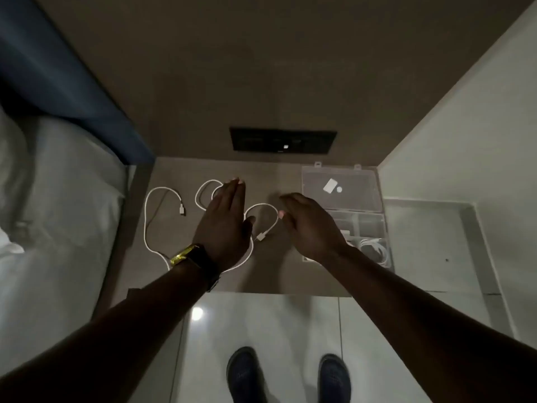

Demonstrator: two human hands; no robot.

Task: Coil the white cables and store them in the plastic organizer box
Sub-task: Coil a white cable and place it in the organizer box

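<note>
Our two dark shoes (pixel 287 373) stand on the glossy floor tiles, and above them both forearms stretch out over the bedside shelf (pixel 174 175). Our left hand (pixel 225 219) hovers flat, fingers straight and pressed side by side, holding nothing; the loose white cable (pixel 146 225) runs under its palm and curls out on both sides, one plug (pixel 182 209) well to its left, the other plug (pixel 260 236) just right of its thumb. Our right hand (pixel 308 222) is spread and relaxed, empty too, with the clear plastic organizer box (pixel 343 181) just beyond it, lid open, and what looks like another white cable (pixel 374 248) already coiled in a near compartment, though the dim light makes that hard to confirm.

The risk, we reckon: grab one end only and the far loop drags, snags the shelf edge or kinks; a loose coil could spring open and foul the lid. No readable writing or brand anywhere; a black watch (pixel 203 260) sits on the left wrist.
</note>
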